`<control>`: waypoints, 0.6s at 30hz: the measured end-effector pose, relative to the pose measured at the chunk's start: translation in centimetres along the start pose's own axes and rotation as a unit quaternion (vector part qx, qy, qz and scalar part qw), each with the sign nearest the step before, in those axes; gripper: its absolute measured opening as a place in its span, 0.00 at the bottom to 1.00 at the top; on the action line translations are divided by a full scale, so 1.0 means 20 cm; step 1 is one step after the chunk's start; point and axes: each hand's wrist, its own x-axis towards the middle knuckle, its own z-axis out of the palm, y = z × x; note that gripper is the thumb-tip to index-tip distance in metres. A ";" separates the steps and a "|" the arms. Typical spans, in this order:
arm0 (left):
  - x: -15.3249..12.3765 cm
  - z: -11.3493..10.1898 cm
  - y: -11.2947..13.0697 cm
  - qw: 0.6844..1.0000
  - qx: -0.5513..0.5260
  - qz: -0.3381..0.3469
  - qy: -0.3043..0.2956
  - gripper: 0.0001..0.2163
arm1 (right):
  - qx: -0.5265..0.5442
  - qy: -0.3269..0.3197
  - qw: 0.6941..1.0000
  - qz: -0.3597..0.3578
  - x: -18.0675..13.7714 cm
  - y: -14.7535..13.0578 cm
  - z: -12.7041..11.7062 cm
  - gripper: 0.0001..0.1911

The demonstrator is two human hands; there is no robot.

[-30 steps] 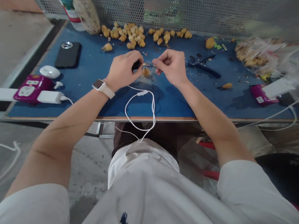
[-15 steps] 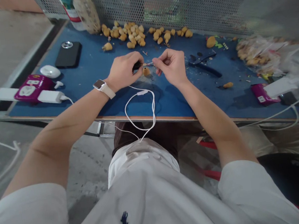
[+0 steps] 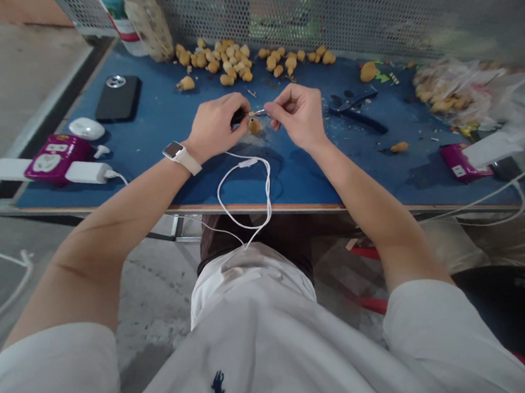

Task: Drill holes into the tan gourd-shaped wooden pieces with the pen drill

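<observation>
My left hand (image 3: 222, 120) is closed on a black-handled tool (image 3: 238, 116), mostly hidden by the fingers. A thin metallic piece (image 3: 259, 113) spans the short gap to my right hand (image 3: 298, 114), whose thumb and forefinger pinch its other end. Whether this piece is part of the black tool I cannot tell. Right below my left fingertips is a small tan gourd (image 3: 254, 125) with a dark hole in it; whether the fingers touch it is unclear. To the right of my right hand lie dark blue pliers (image 3: 360, 117), spread on the blue tabletop (image 3: 298, 177).
Many small gourds (image 3: 229, 59) lie along the mesh panel (image 3: 346, 12), and a plastic bag (image 3: 480, 86) holds more. A phone (image 3: 118, 99), a purple power adapter (image 3: 54, 159) and bottles (image 3: 150, 24) stand left. A white cable (image 3: 268, 186) loops over the front edge.
Both hands keep almost the same pose around the thin piece. The whole view has shifted slightly; nothing has been let go or picked up.
</observation>
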 end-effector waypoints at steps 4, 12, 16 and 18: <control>0.01 -0.01 0.00 1.000 -0.027 -0.014 0.004 0.15 | 0.001 0.014 1.000 0.004 0.00 -0.01 -0.01 0.47; 0.02 0.00 -0.04 1.000 0.001 0.000 -0.029 0.15 | 0.034 0.012 0.999 -0.017 0.02 0.03 0.00 0.51; 0.02 -0.01 -0.01 1.000 0.011 -0.017 -0.017 0.13 | -0.004 -0.040 0.999 0.007 0.04 0.06 -0.08 0.50; 0.02 -0.02 0.00 1.000 0.007 -0.022 -0.011 0.13 | -0.056 -0.104 0.993 0.016 0.04 0.06 -0.13 0.45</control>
